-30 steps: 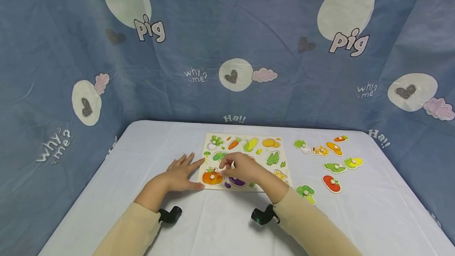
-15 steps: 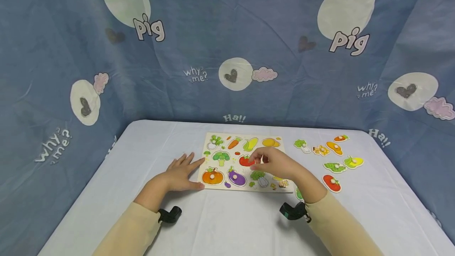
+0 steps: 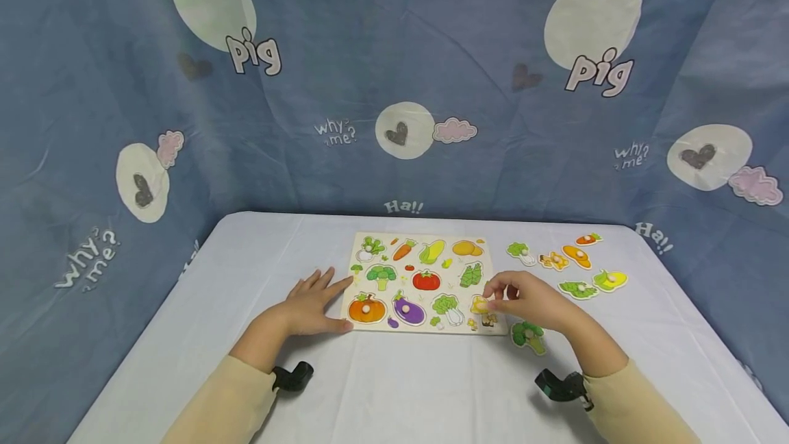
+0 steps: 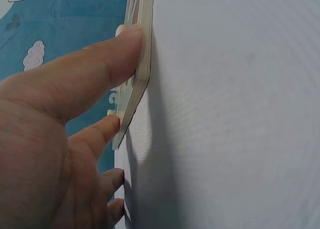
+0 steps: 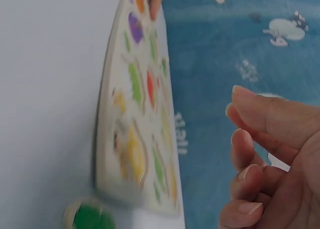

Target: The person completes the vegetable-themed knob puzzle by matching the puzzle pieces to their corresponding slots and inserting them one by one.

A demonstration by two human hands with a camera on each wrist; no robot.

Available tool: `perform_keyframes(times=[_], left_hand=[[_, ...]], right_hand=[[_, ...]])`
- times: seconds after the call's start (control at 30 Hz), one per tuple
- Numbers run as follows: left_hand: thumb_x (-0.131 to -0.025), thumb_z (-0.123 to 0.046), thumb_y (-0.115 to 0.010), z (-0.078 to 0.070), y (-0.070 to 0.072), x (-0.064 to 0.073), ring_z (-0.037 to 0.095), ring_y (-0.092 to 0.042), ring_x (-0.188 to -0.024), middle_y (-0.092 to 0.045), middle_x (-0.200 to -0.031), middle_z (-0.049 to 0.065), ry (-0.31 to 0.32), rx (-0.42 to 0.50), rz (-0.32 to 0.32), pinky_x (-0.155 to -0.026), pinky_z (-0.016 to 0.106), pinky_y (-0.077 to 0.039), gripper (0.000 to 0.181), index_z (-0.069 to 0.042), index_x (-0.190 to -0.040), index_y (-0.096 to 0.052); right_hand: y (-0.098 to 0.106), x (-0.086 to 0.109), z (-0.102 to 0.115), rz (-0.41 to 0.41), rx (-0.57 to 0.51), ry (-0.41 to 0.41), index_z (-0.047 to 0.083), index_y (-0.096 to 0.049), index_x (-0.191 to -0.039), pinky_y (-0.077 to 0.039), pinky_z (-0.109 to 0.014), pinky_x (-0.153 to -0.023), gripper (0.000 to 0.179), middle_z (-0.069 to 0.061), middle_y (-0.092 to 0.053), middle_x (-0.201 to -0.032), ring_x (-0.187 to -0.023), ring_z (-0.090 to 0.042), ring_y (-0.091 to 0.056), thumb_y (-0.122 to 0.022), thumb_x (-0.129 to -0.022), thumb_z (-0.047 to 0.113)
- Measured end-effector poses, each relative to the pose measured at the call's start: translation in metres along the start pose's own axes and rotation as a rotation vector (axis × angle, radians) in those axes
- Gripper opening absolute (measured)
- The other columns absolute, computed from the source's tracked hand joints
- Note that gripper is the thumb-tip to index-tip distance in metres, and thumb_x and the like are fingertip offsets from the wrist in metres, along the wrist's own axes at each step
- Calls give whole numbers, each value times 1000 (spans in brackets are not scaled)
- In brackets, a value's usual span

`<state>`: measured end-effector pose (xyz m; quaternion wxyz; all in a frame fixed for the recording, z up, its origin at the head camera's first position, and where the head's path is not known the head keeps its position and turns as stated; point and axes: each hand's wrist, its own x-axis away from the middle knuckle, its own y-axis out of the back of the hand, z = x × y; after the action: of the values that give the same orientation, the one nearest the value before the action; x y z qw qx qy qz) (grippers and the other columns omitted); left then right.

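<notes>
A vegetable puzzle board (image 3: 394, 273) lies flat on the white table. At its left edge my left hand (image 3: 311, 303) rests with fingers spread; in the left wrist view the thumb (image 4: 117, 51) and index finger touch the board's edge. My right hand (image 3: 533, 299) hovers over the board's lower right corner, partly covering the yellow mushroom picture (image 3: 479, 305). Its fingers are loosely bent, and nothing sits between them in the right wrist view. The knobbed pumpkin piece (image 3: 367, 308) and eggplant piece (image 3: 409, 310) sit in the board's bottom row.
Several knobbed pieces lie right of the board: a broccoli (image 3: 528, 336) near its corner, a bok choy (image 3: 521, 253), a mushroom piece (image 3: 553, 261), a potato piece (image 3: 577, 256), a carrot (image 3: 588, 239), peas (image 3: 577, 290) and corn (image 3: 609, 281). A patterned blue cloth (image 3: 345, 183) hangs behind.
My right hand has moved right, from beside the pumpkin piece across the board to its right edge, uncovering the eggplant and tomato spots. My left hand has stayed in place.
</notes>
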<state>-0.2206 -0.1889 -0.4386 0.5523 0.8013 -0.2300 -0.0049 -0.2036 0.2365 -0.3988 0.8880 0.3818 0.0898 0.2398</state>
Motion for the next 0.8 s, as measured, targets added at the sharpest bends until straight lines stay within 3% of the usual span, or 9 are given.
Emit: perform_keyframes(times=[0.4,0.8], left_hand=[[-79,-64,-72,0,-1,1,49,-7,-150,-15,-164,23,1,0,-5,-118,65,-7,98,-20,-158,-33],[-80,-63,-72,-1,0,2,48,-5,-150,-14,-164,23,0,10,0,-118,65,-6,98,-20,-158,-32]], right_hand=[[8,29,-29,28,-7,-84,12,-70,-98,-42,-24,-56,13,2,-56,-84,-73,-15,-48,-76,-90,21],[7,40,-51,92,-104,-124,8,-70,-101,-40,-23,-57,18,-1,-55,-82,-68,-12,-45,-78,-87,16]])
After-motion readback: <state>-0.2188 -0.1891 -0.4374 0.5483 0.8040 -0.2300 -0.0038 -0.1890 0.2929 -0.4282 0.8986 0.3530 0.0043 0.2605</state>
